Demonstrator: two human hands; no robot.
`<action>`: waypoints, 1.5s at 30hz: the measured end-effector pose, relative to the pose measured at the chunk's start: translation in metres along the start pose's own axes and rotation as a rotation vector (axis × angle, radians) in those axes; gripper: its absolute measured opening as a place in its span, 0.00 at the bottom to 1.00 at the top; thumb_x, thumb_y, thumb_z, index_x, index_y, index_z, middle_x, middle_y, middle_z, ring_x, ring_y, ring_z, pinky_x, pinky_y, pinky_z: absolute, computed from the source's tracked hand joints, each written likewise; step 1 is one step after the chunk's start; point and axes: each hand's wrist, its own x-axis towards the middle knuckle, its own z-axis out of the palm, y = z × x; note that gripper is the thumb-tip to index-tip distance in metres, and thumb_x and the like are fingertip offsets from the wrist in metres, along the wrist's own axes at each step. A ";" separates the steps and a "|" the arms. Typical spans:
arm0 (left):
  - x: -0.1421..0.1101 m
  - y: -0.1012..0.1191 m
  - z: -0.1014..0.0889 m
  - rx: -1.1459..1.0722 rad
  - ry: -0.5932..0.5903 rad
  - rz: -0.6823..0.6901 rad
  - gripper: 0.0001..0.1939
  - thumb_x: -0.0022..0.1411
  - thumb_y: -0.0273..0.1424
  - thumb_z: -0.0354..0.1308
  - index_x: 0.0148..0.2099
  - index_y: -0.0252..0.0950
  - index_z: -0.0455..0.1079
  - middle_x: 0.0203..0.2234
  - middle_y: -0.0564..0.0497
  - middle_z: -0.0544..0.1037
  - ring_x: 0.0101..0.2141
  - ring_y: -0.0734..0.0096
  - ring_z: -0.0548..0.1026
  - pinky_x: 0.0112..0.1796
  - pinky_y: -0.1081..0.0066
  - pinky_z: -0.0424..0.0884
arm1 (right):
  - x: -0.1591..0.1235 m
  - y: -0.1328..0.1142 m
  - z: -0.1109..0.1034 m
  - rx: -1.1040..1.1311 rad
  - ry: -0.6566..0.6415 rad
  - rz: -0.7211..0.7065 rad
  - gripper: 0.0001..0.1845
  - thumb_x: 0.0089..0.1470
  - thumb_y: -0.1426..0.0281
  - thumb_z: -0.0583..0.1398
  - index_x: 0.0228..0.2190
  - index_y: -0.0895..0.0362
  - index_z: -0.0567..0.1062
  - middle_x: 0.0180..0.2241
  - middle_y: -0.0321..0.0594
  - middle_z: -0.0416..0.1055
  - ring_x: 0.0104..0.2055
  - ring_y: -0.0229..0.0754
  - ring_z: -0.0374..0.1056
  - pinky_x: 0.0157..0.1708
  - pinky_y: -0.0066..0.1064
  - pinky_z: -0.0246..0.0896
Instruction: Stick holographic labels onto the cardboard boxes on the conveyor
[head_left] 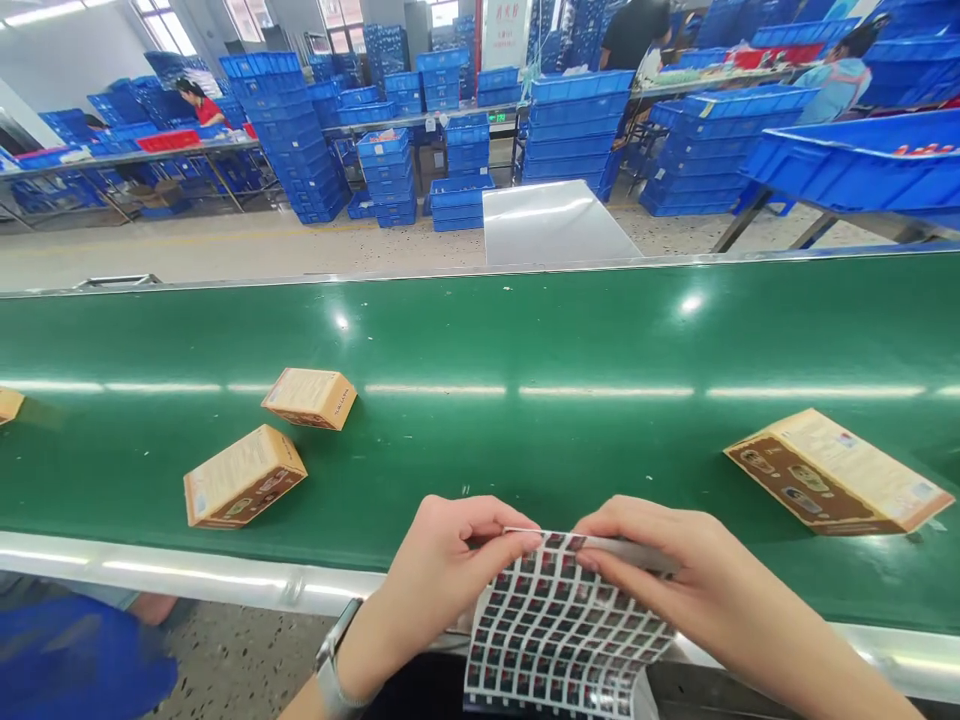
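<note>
A sheet of small dark stickers in rows [559, 635] hangs bent in front of me, over the near edge of the belt. My left hand [457, 565] pinches its top edge near the left corner, thumb and fingers pressed together. On the right side of that edge, my right hand [667, 565] grips the sheet between thumb and fingers. The lower part of the sheet curves down towards my lap. A tan and brown printed box [840, 475] lies on the belt beyond my right hand.
The green conveyor belt [525, 340] runs across in front, with a metal rim [300, 590]. Two more boxes lie at left, a near one [244, 480] and a far one [309, 398]. Stacked blue crates [285, 135] and people at tables are behind.
</note>
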 end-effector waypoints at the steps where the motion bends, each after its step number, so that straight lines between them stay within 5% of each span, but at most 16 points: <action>1: 0.000 -0.001 0.000 0.003 -0.002 0.003 0.09 0.62 0.33 0.61 0.34 0.36 0.81 0.24 0.52 0.82 0.26 0.72 0.76 0.28 0.75 0.70 | 0.000 0.001 0.002 0.011 -0.005 0.015 0.07 0.59 0.62 0.63 0.33 0.48 0.82 0.30 0.35 0.79 0.29 0.43 0.75 0.27 0.28 0.70; 7: -0.001 -0.006 0.000 -0.020 -0.022 -0.039 0.09 0.59 0.34 0.62 0.33 0.35 0.79 0.22 0.53 0.79 0.23 0.75 0.70 0.26 0.76 0.64 | 0.006 -0.006 0.013 -0.048 -0.040 0.039 0.09 0.60 0.68 0.60 0.27 0.51 0.76 0.27 0.33 0.75 0.28 0.38 0.72 0.27 0.26 0.64; 15: 0.001 -0.013 0.002 -0.065 -0.075 -0.142 0.12 0.57 0.37 0.62 0.29 0.32 0.78 0.19 0.53 0.74 0.21 0.78 0.61 0.23 0.75 0.53 | 0.006 -0.002 0.018 -0.155 -0.046 -0.145 0.12 0.64 0.70 0.57 0.29 0.52 0.76 0.25 0.33 0.73 0.25 0.37 0.69 0.26 0.26 0.61; 25: 0.003 -0.020 0.001 -0.157 -0.074 -0.195 0.10 0.53 0.36 0.64 0.30 0.32 0.75 0.17 0.56 0.69 0.21 0.78 0.60 0.23 0.76 0.53 | 0.002 0.009 0.016 -0.094 -0.084 -0.009 0.08 0.59 0.72 0.62 0.27 0.52 0.76 0.25 0.30 0.75 0.26 0.36 0.70 0.27 0.24 0.61; 40: 0.001 -0.030 0.009 -0.275 -0.094 -0.227 0.12 0.51 0.36 0.65 0.29 0.30 0.75 0.19 0.54 0.69 0.23 0.77 0.61 0.25 0.74 0.54 | 0.005 0.016 0.012 -0.110 -0.155 0.002 0.15 0.63 0.63 0.57 0.27 0.50 0.79 0.25 0.33 0.75 0.26 0.38 0.72 0.25 0.26 0.65; 45: -0.002 -0.037 0.010 -0.242 -0.037 -0.239 0.16 0.54 0.41 0.62 0.27 0.31 0.71 0.19 0.55 0.66 0.23 0.76 0.59 0.25 0.73 0.51 | 0.012 0.018 0.010 -0.140 0.007 -0.105 0.12 0.61 0.57 0.61 0.35 0.50 0.80 0.30 0.35 0.79 0.30 0.40 0.76 0.29 0.26 0.72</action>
